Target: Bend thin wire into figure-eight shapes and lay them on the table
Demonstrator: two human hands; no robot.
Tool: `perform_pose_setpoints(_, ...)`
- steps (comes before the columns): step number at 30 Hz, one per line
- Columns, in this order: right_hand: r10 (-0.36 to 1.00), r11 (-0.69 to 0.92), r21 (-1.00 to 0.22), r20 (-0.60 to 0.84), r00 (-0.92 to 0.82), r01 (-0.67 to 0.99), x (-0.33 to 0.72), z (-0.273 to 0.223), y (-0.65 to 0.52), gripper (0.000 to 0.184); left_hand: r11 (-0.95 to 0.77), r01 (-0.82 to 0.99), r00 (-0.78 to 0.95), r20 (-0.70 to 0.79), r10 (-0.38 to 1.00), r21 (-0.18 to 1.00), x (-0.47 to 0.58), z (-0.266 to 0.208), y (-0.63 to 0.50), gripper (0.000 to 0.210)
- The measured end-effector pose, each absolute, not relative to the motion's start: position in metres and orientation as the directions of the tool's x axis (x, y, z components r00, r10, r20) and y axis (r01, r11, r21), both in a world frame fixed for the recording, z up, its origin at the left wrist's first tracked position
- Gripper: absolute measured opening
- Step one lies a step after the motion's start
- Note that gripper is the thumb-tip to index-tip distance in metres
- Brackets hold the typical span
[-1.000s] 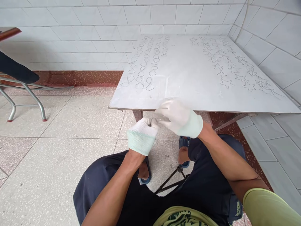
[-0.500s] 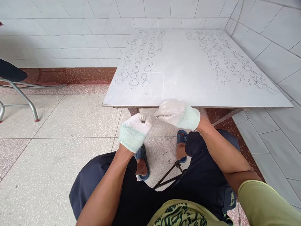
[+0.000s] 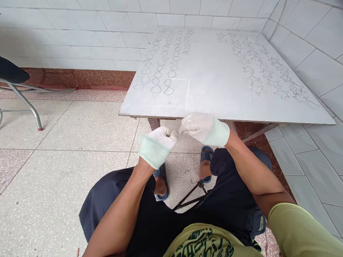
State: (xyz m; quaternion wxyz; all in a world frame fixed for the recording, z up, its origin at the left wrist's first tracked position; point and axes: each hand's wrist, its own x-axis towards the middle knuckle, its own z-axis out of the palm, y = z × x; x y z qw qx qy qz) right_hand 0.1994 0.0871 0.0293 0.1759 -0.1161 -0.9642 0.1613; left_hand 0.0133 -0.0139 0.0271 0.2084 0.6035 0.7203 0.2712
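Both hands wear white knit gloves with pale green cuffs and meet just below the front edge of a white-topped table (image 3: 214,96). My left hand (image 3: 158,142) is closed in a pinch, thumb against curled forefinger. Beside it, my right hand (image 3: 202,128) is closed too, its fingertips nearly touching the left ones. Whatever they pinch is too small or hidden to make out. On the tabletop lie rows of thin wire figure-eights (image 3: 168,86) at the left and many thin wire stars (image 3: 257,89) at the right.
White tiled walls (image 3: 107,21) border the table behind and at the right. A metal-legged stool (image 3: 24,103) stands at the far left. Dark folding legs (image 3: 190,194) show between my knees, above the speckled floor (image 3: 66,185). Blue slippers (image 3: 206,157) are on my feet.
The view has shifted slightly. My hands stay closed, and the fingertips have come a little closer together. The wire shapes on the table look unchanged.
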Motion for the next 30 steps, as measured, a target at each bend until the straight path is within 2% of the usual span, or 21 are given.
perform_pose_setpoints(3, 0.346, 0.854, -0.496, 0.311, -0.885, 0.160, 0.201, 0.022, 0.092, 0.032, 0.110, 0.760, -0.190, 0.057, 0.980, 0.641, 0.014, 0.024, -0.015, 0.041)
perform_pose_setpoints(6, 0.456, 0.765, -0.613, 0.296, -0.840, 0.199, 0.203, 0.019, 0.094, 0.029, 0.134, 0.696, -0.180, -0.009, 0.984, 0.706, 0.011, 0.023, -0.013, 0.037)
perform_pose_setpoints(9, 0.492, 0.733, -0.651, 0.310, -0.813, 0.195, 0.208, 0.021, 0.093, 0.028, 0.132, 0.522, -0.103, -0.091, 0.990, 0.843, 0.002, 0.024, -0.012, 0.038)
perform_pose_setpoints(11, 0.485, 0.741, -0.645, 0.323, -0.812, 0.186, 0.211, 0.024, 0.092, 0.028, 0.086, 0.414, -0.038, -0.077, 0.996, 0.906, -0.003, 0.025, -0.011, 0.042)
perform_pose_setpoints(14, 0.453, 0.772, -0.606, 0.310, -0.836, 0.193, 0.213, 0.027, 0.091, 0.028, 0.051, 0.346, 0.033, -0.067, 0.997, 0.937, -0.007, 0.027, -0.009, 0.047)
perform_pose_setpoints(19, 0.346, 0.840, -0.504, 0.212, -0.914, 0.202, 0.206, 0.028, 0.090, 0.030, 0.158, 0.273, 0.095, -0.190, 0.977, 0.949, -0.009, 0.018, -0.003, 0.039)
perform_pose_setpoints(22, 0.404, 0.867, -0.403, 0.228, -0.886, 0.292, 0.203, 0.038, 0.086, 0.025, 0.161, 0.172, 0.107, -0.181, 0.978, 0.972, -0.011, 0.011, 0.000, 0.032)
perform_pose_setpoints(26, 0.562, 0.827, -0.224, 0.360, -0.744, 0.517, 0.203, 0.062, 0.071, 0.024, 0.133, 0.118, -0.062, -0.127, 0.990, 0.984, -0.011, 0.011, 0.000, 0.030)
perform_pose_setpoints(30, 0.497, 0.861, -0.104, 0.385, -0.778, 0.498, 0.192, 0.067, 0.053, 0.038, 0.103, 0.119, -0.187, -0.079, 0.979, 0.988, -0.006, 0.015, -0.003, 0.031)
